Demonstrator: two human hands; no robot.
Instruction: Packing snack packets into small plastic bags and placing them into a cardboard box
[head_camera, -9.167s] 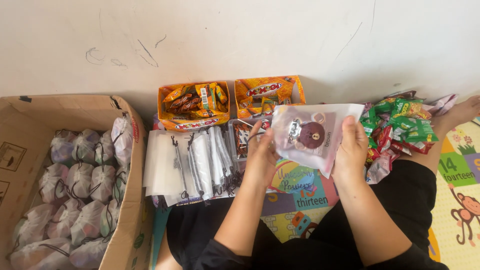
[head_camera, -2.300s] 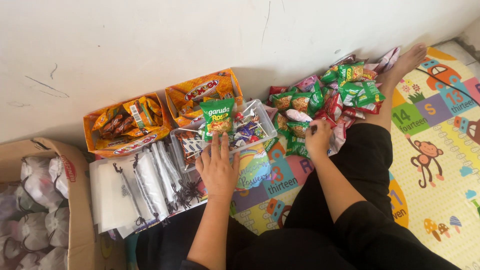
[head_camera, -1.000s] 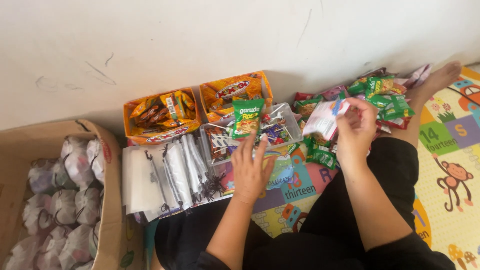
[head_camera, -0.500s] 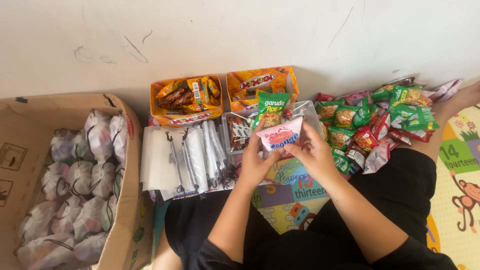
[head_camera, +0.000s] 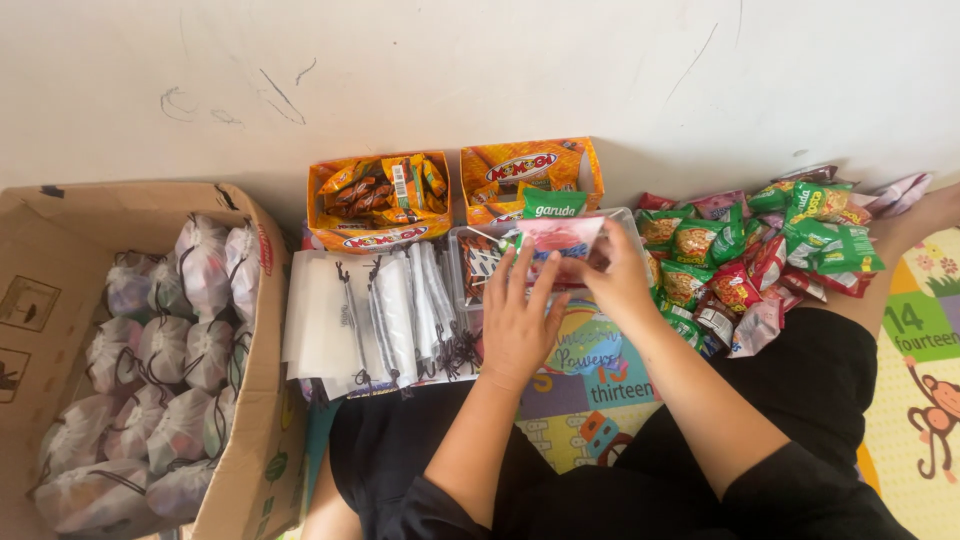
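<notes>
My left hand (head_camera: 517, 322) and my right hand (head_camera: 617, 275) hold a pink-and-white snack packet (head_camera: 559, 238) between them over a clear plastic tub (head_camera: 470, 290) on the floor. A green snack packet (head_camera: 552, 204) stands at the tub's far side. Both sets of fingers pinch the pink packet's lower edge. A stack of white drawstring pouches (head_camera: 372, 312) lies just left of my left hand. A heap of green and red snack packets (head_camera: 760, 255) lies to the right of my right hand.
Two orange display boxes, one with snack sticks (head_camera: 380, 200) and one partly filled (head_camera: 528, 176), stand against the white wall. A big cardboard box (head_camera: 262, 400) at left holds several filled pouches (head_camera: 160, 350). A colourful play mat (head_camera: 590, 380) lies under my legs.
Over the earlier frames my right hand took a pink packet from the heap at right and brought it in front of me. Both hands now lower it toward the clear tub.
</notes>
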